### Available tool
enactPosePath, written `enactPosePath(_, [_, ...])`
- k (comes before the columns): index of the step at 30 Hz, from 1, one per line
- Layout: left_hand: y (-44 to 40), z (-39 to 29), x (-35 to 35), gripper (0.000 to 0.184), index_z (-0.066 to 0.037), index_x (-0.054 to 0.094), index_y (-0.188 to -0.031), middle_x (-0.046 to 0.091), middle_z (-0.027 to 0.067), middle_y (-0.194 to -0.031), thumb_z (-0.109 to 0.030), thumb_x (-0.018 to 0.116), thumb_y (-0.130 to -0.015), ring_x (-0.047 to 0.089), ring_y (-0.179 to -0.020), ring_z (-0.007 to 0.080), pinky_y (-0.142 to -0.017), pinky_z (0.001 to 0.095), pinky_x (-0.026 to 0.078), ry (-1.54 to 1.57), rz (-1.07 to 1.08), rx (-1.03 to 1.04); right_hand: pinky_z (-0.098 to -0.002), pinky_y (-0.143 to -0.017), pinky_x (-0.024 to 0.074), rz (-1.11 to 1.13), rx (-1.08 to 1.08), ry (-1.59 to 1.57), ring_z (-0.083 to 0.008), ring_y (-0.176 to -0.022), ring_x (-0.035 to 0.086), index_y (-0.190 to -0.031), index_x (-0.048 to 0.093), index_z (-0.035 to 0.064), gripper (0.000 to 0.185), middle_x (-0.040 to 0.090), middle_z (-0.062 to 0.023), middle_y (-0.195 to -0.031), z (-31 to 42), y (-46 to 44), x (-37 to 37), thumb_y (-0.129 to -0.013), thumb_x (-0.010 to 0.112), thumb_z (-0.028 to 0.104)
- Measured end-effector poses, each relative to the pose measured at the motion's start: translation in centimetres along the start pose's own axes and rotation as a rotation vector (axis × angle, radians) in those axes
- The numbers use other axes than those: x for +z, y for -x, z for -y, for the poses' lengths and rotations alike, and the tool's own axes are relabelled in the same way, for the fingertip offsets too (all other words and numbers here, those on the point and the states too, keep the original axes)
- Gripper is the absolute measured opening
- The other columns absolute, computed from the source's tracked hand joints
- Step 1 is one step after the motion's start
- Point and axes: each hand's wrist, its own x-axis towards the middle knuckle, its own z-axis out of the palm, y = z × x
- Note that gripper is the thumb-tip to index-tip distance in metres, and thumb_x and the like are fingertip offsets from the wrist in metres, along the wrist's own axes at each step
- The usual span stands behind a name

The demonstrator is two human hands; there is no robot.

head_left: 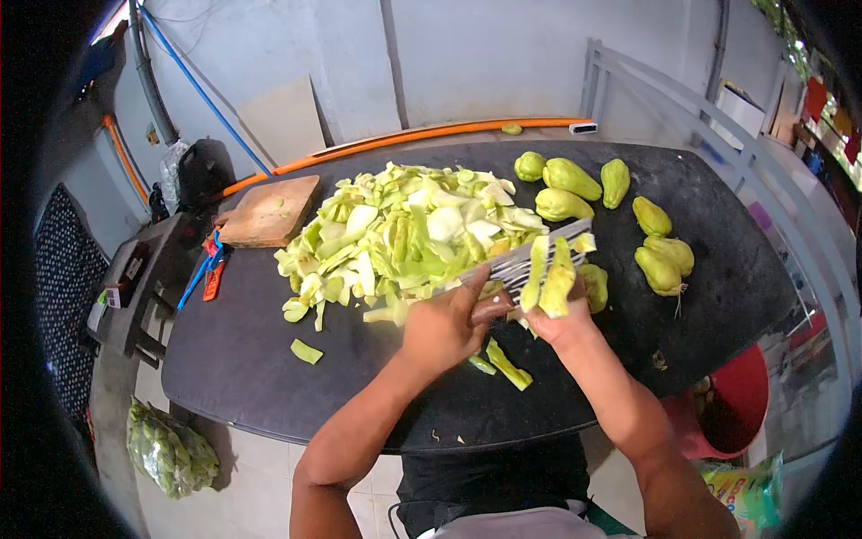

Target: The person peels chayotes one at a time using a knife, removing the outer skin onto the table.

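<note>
My left hand [442, 325] is closed round the brown handle of a knife [490, 308], whose wide blade looks blurred and slants up to the right. In my right hand [566, 325] is a chayote [558, 286], mostly hidden, with pale green strips standing up from it beside the blade. Just beyond both hands lies a large heap of cut chayote slices [359, 256]. Loose strips [510, 365] rest on the black table [269, 377] below my hands. Another chayote [593, 286] sits right behind my right hand.
Several whole chayotes [573, 178] lie at the table's back right. On the left are a wooden cutting board [269, 211] and an orange-and-blue tool [213, 269]. A red bucket [741, 404] stands below the right edge. A filled plastic bag [171, 449] lies on the floor.
</note>
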Motion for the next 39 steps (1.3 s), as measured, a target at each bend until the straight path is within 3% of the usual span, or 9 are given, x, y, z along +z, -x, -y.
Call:
enactPosePath(11, [0.2, -0.3, 0.0, 0.081, -0.007, 0.048, -0.145, 0.066, 0.0065, -0.077, -0.016, 0.077, -0.07, 0.066, -0.063, 0.0266, -0.056, 0.0383, 0.054, -0.085, -0.027, 0.24, -0.0447, -0.101, 0.0483, 0.021, 0.108, 0.046, -0.0284, -0.115, 0.057, -0.129, 0.052, 0.0116, 0.048, 0.058, -0.0115, -0.126, -0.6, -0.2, -2.0, -0.1, 0.049, 0.05])
enactPosePath(14, [0.1, -0.8, -0.3, 0.084, -0.004, 0.047, -0.146, 0.063, 0.0046, -0.074, -0.018, 0.078, -0.069, 0.065, -0.063, 0.0247, -0.056, 0.0378, 0.054, -0.145, -0.003, 0.296, -0.0445, -0.101, 0.0482, 0.126, -0.248, 0.42, -0.0276, -0.115, 0.057, -0.13, 0.05, 0.0099, 0.044, 0.058, -0.0119, -0.128, -1.3, 1.0, -2.6, -0.103, 0.047, 0.044])
enactPosePath(16, [0.2, -0.6, 0.0, 0.084, -0.003, 0.047, -0.145, 0.061, 0.0045, -0.072, -0.018, 0.078, -0.068, 0.065, -0.063, 0.0242, -0.056, 0.0374, 0.053, -0.146, -0.013, 0.3, -0.0441, -0.103, 0.0474, 0.212, -0.128, 0.191, -0.0271, -0.116, 0.056, -0.131, 0.05, 0.0095, 0.043, 0.057, -0.012, -0.129, -0.6, 0.8, -2.6, -0.104, 0.045, 0.043])
enactPosePath(19, [0.2, -0.5, 0.0, 0.084, -0.004, 0.048, -0.144, 0.059, 0.0041, -0.07, -0.02, 0.079, -0.068, 0.064, -0.061, 0.0237, -0.055, 0.0368, 0.053, -0.158, -0.019, 0.3, -0.0435, -0.106, 0.0453, -0.057, 0.091, 0.009, -0.0265, -0.12, 0.055, -0.138, 0.046, 0.0095, 0.043, 0.055, -0.0124, -0.133, -0.7, -0.3, -2.5, -0.106, 0.042, 0.037])
enactPosePath(25, [0.3, -0.6, 0.5, 0.082, -0.004, 0.051, -0.142, 0.056, 0.0028, -0.068, -0.026, 0.079, -0.069, 0.061, -0.057, 0.0221, -0.053, 0.0358, 0.051, -0.192, -0.036, 0.371, -0.0416, -0.113, 0.0394, 0.153, 0.048, 0.19, -0.0247, -0.127, 0.051, -0.152, 0.032, 0.0132, 0.049, 0.047, -0.0141, -0.144, 0.3, -3.0, -9.3, -0.107, 0.04, 0.03])
enactPosePath(30, [0.4, -0.8, 0.4, 0.082, -0.004, 0.051, -0.142, 0.055, 0.0023, -0.067, -0.027, 0.079, -0.068, 0.061, -0.057, 0.0213, -0.052, 0.0357, 0.051, -0.218, -0.029, 0.378, -0.0419, -0.115, 0.0376, 0.171, 0.056, 0.114, -0.0246, -0.129, 0.05, -0.151, 0.033, 0.0126, 0.049, 0.046, -0.014, -0.145, 0.2, -1.7, -7.2, -0.107, 0.037, 0.034])
enactPosePath(36, [-0.1, 0.4, 0.5, 0.085, -0.008, 0.049, -0.144, 0.061, 0.0036, -0.071, -0.021, 0.079, -0.066, 0.063, -0.059, 0.0236, -0.055, 0.0375, 0.053, -0.172, -0.05, 0.322, -0.0427, -0.112, 0.0412, 0.137, -0.119, 0.815, -0.0259, -0.123, 0.054, -0.139, 0.044, 0.0129, 0.047, 0.055, -0.0135, -0.136, 0.2, 1.7, 0.2, -0.106, 0.037, 0.046])
enactPosePath(37, [0.0, 0.6, 0.4, 0.084, -0.008, 0.049, -0.144, 0.063, 0.0041, -0.073, -0.02, 0.079, -0.066, 0.064, -0.061, 0.0242, -0.056, 0.0376, 0.054, -0.18, -0.036, 0.306, -0.0427, -0.11, 0.0423, -0.084, 0.052, 0.245, -0.0271, -0.121, 0.055, -0.137, 0.046, 0.0122, 0.048, 0.057, -0.0132, -0.133, 0.1, 1.6, 1.7, -0.105, 0.039, 0.047])
enactPosePath(39, [0.2, 0.9, 0.2, 0.082, -0.01, 0.05, -0.144, 0.066, 0.0053, -0.077, -0.018, 0.078, -0.067, 0.066, -0.064, 0.0254, -0.058, 0.0378, 0.055, -0.194, -0.007, 0.275, -0.0433, -0.108, 0.0439, -0.118, 0.103, 0.203, -0.0287, -0.118, 0.057, -0.134, 0.049, 0.011, 0.049, 0.058, -0.0134, -0.131, 0.1, 1.2, 1.4, -0.103, 0.043, 0.049])
